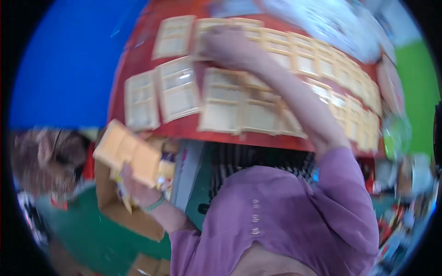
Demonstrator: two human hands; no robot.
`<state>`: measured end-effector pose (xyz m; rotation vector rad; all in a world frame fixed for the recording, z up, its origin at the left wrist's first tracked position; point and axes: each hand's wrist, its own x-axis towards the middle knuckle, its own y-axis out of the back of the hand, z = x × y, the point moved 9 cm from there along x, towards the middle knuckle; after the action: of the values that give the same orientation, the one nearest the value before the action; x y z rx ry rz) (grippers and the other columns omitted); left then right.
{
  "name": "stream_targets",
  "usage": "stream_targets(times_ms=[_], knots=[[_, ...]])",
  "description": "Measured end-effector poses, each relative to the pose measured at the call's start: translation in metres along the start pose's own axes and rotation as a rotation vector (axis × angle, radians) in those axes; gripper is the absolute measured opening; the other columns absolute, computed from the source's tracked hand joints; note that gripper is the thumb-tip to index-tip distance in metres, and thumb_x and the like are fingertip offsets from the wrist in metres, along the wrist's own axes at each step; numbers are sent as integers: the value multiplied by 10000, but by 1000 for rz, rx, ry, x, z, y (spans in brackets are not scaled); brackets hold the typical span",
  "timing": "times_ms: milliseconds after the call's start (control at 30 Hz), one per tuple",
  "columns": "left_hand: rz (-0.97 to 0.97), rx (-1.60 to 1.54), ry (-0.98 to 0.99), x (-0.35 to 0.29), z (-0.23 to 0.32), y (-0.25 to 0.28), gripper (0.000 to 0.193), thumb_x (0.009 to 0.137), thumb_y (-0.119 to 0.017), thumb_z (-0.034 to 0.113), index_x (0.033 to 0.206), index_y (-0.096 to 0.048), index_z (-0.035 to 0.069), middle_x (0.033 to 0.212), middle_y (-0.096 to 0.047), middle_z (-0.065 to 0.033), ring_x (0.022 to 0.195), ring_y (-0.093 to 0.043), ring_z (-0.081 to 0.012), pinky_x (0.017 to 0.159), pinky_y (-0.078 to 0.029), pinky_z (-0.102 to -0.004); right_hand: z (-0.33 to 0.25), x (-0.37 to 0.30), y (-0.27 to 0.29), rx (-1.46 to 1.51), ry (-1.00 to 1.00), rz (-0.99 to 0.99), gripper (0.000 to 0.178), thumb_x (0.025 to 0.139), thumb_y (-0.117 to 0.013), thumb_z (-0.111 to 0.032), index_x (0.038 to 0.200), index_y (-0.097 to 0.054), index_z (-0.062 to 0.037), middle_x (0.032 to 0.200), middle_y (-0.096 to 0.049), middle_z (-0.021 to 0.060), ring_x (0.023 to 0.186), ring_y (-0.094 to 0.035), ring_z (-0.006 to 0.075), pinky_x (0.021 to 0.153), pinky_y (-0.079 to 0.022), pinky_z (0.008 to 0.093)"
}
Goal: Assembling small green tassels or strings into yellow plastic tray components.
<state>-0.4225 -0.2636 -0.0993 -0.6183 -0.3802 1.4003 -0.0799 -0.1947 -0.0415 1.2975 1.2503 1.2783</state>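
My left hand (138,186) grips a light wooden compartment tray (129,154) by its lower edge, holding it tilted in front of the table, above an open cardboard box (108,198). My right arm stretches far across the table, and my right hand (228,43) is over a similar tray (205,30) in the back row. Motion blur smears its fingers, so its grip does not show. Two more trays (142,101) stand at the left of the front row. Several others run to the right in two rows, partly covered by my right forearm.
The trays lie on a red table (221,136). Clear plastic bags (338,23) are heaped at its back right. The cardboard box holds assorted small items. A blue surface (73,64) lies to the left, and a person (48,156) is at the left edge.
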Motion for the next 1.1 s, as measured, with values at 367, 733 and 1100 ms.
stream_targets(times_ms=[367,733,1100], knots=[[-365,144,-48,17,2,-36,737,929,-448,322,1471,-70,-5,1497,-174,-253,1352,-276,-401,1132,-193,-483,29,-214,114,258,-160,535,224,795,-676,-158,976,-629,-35,1045,-622,136,991,-589,308,855,-462,400],[-485,82,74,-29,-27,-10,967,785,-619,435,1444,-91,-37,1416,-281,-280,1176,-479,-374,974,-427,-441,178,-550,111,9,-1155,732,198,819,-653,-97,998,-664,-13,950,-648,130,828,-625,241,731,-486,319],[-588,58,884,-127,-176,-52,913,663,-694,241,1391,-241,-72,1311,-422,-288,1096,-556,-373,857,-536,-395,186,-543,95,-419,-1076,509,247,790,-696,-165,999,-666,-37,932,-652,113,803,-627,252,713,-499,340]])
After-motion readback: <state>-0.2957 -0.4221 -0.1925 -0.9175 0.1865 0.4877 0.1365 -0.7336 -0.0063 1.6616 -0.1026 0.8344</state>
